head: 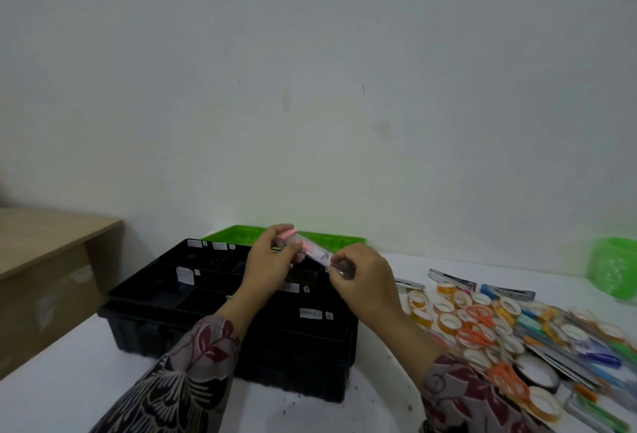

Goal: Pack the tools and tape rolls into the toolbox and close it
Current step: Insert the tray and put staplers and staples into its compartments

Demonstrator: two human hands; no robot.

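Note:
An open black toolbox (165, 298) with several labelled compartments sits on the white table. Above it both hands hold a clear packet with a pink tool inside (312, 250). My left hand (272, 262) grips its upper left end. My right hand (362, 275) pinches its lower right end. To the right lies a pile of tape rolls (448, 322), orange-handled scissors (479, 316), packaged tools (596, 353) and staplers (508, 292).
A green lid or tray (241, 233) stands behind the toolbox against the wall. A green basket (615, 267) is at the far right. A wooden desk (51, 253) stands to the left of the white table (69, 363).

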